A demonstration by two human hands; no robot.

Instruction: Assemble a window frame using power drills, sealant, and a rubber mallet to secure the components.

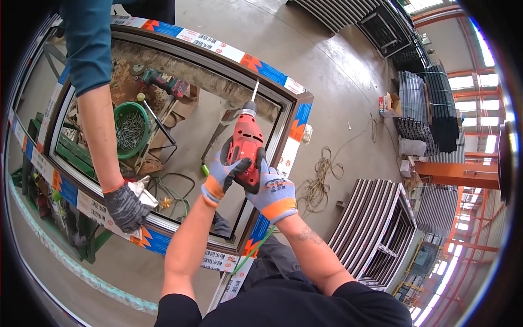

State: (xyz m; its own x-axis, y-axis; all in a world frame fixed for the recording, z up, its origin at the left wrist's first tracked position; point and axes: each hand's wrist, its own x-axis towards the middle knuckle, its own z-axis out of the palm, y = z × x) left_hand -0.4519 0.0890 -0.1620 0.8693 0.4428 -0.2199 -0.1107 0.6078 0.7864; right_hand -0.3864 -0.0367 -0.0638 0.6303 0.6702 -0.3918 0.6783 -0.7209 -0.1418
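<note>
Head view: above the frame [290, 151], our left hand [222, 173] and right hand [275, 191] both grasp the red drill [248, 143], whose long axis runs away from us toward the far rail [229, 51].

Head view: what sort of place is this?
Probably a workshop making window or door frames: a large film-taped frame laid flat, a red power drill pointed toward its corner, and stacked frames on the floor.

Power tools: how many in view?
2: the red drill held over the frame, and a teal-and-red power tool seen through the frame's opening, upper left. More could be hidden beneath.
</note>
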